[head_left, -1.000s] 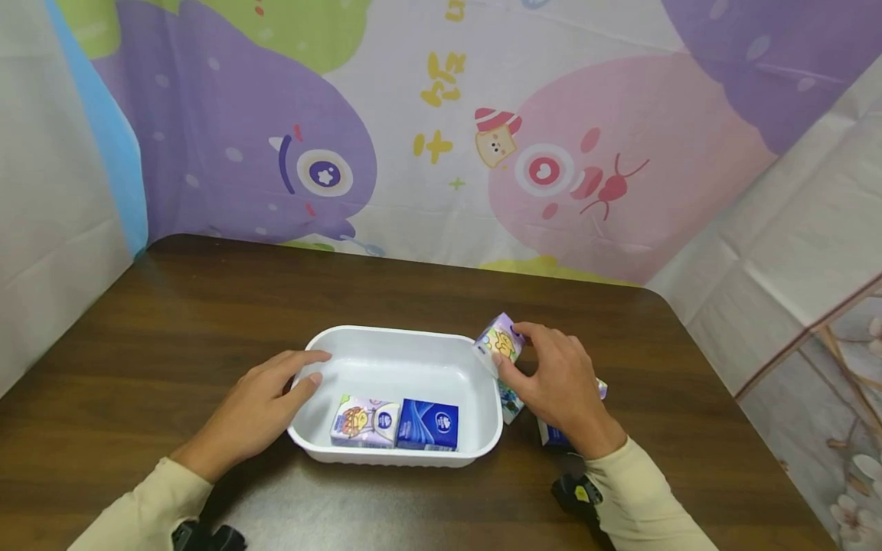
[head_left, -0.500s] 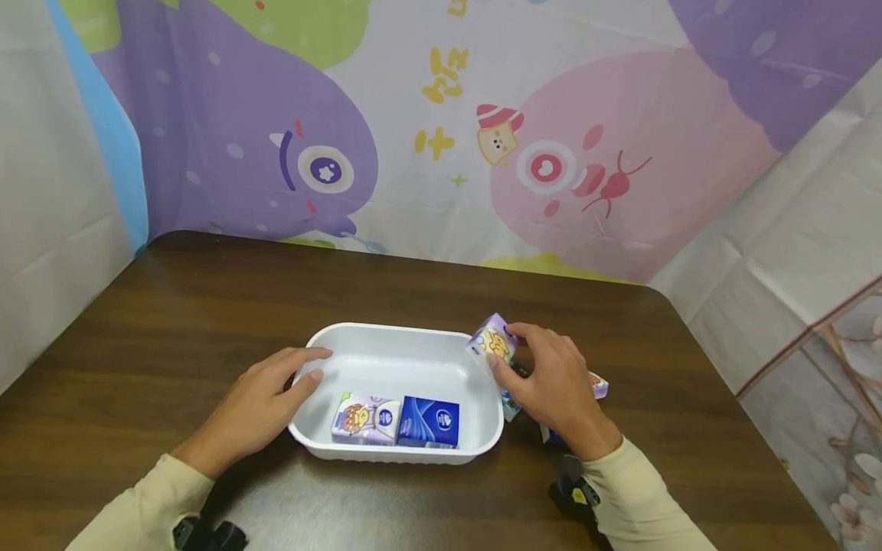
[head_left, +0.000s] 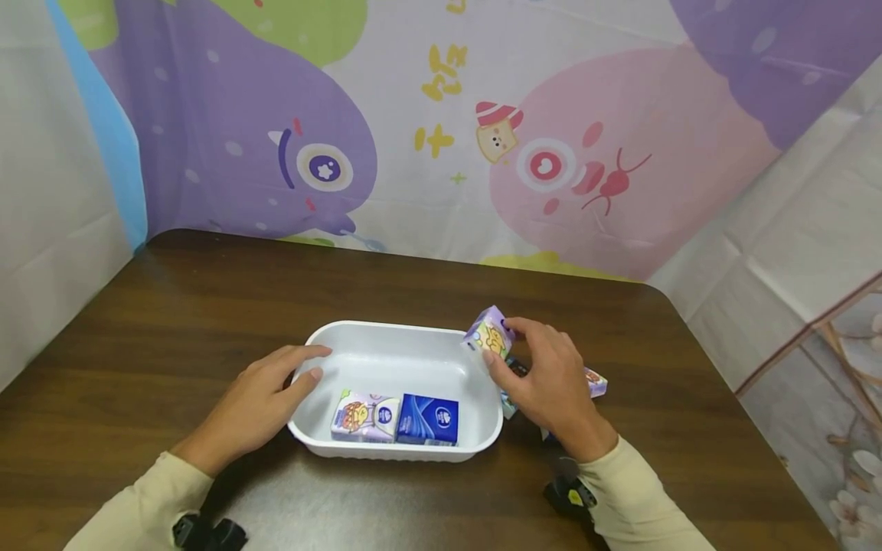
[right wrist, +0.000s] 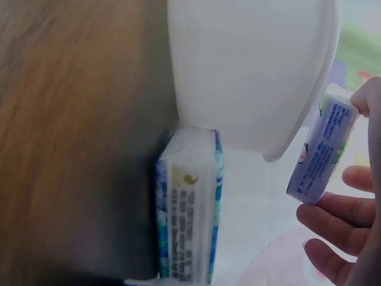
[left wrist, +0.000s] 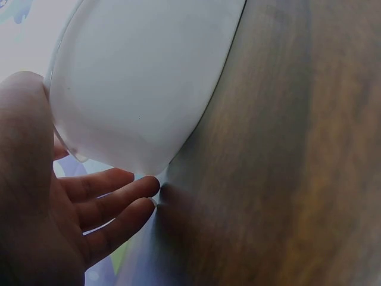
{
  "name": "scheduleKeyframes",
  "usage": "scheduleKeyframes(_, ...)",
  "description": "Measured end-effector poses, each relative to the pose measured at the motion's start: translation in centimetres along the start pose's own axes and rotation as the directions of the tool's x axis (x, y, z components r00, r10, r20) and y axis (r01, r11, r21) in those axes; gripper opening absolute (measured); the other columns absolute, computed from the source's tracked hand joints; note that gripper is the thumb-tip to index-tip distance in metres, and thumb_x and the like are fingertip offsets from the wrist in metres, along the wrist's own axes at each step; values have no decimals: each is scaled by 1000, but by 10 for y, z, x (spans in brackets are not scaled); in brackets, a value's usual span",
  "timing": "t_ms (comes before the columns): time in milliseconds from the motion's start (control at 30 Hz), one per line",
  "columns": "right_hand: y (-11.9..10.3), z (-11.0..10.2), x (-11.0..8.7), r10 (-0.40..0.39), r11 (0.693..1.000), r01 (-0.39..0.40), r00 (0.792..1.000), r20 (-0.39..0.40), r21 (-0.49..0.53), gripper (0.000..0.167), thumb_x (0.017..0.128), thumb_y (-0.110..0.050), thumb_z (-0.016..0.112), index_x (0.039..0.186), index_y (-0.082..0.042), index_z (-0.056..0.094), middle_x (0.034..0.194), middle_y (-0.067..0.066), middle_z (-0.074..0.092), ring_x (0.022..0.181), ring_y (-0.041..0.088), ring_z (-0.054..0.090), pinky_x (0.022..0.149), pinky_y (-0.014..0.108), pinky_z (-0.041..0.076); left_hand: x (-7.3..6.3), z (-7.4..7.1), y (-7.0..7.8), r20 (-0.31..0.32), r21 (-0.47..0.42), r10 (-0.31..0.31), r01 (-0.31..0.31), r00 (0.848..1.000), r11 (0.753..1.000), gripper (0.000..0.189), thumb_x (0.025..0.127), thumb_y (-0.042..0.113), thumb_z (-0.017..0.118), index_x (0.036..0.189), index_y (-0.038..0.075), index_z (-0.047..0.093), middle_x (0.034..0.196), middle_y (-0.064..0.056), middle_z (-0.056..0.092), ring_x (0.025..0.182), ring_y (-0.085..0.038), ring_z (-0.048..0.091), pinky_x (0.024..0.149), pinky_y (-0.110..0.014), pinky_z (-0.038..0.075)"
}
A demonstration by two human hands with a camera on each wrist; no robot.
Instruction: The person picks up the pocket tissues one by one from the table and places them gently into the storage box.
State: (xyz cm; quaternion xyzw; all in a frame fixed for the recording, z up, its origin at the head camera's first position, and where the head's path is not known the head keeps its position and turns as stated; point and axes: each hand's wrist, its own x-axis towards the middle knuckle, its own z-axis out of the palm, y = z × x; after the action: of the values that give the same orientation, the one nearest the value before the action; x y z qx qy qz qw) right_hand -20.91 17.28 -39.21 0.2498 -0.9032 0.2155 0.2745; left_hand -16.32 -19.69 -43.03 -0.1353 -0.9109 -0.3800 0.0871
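Observation:
My right hand (head_left: 547, 375) pinches a small lavender pocket tissue pack (head_left: 491, 334) with a yellow cartoon, thumb on one end and fingers on the other. The pack is tilted over the right rear corner of a white plastic basin (head_left: 396, 451). My left hand (head_left: 265, 398) rests at the basin's left end, thumb and index finger over the rim; in the left wrist view the other fingers (left wrist: 116, 199) lie fairly straight outside its wall. Inside the basin, along the near side, a lavender cartoon tissue pack (head_left: 365, 418) and a dark blue tissue pack (head_left: 429, 419) lie side by side.
A teal-and-blue tissue pack (right wrist: 189, 208) stands on the table right beside the basin's right end. Another lavender pack (head_left: 596, 383) shows behind my right hand, and a blue one is mostly hidden under that wrist. A cartoon-printed cloth (head_left: 413, 153) hangs behind the wooden table (head_left: 227, 306).
My right hand has shifted slightly left with the lavender tissue pack, further over the basin's corner. The left hand and the packs in the basin stay put.

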Motion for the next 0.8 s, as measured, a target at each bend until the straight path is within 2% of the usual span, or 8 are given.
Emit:
scheduleKeyframes(267, -6, 1, 0, -60, 998, 60, 998, -14, 6, 54, 84, -42, 77, 120, -4, 66, 106, 9, 70, 93, 25, 64, 76, 42, 48, 0, -1, 0, 7, -5, -13, 13, 1000, 1000, 34, 104, 29, 56, 134, 14, 64, 130, -10, 63, 122, -33, 56, 99, -59, 42)
scheduleKeyframes(400, -8, 1, 0, -81, 997, 81, 997, -6, 15, 54, 83, -43, 77, 120, -5, 65, 108, 8, 70, 98, 25, 65, 80, 44, 50, 0, -1, 0, 10, -7, -17, 17, 1000, 1000, 34, 104, 30, 56, 134, 14, 64, 131, -9, 63, 123, -33, 56, 100, -59, 42)
scheduleKeyframes(533, -10, 2, -1, -96, 995, 95, 995, 32, 26, 53, 84, -43, 77, 120, -8, 64, 112, 7, 70, 103, 24, 63, 85, 45, 50, 0, 0, 0, 12, -7, -19, 19, 1000, 1000, 35, 104, 30, 56, 134, 15, 63, 131, -9, 62, 124, -33, 55, 100, -59, 41)
scheduleKeyframes(800, -13, 3, -1, -115, 993, 111, 986, 121, 43, 51, 84, -47, 78, 118, -11, 67, 130, 7, 64, 117, 25, 60, 92, 47, 47, 0, 0, 1, 9, -8, -18, 18, 1000, 1000, 34, 104, 29, 56, 133, 14, 64, 130, -9, 63, 122, -33, 56, 99, -59, 42)
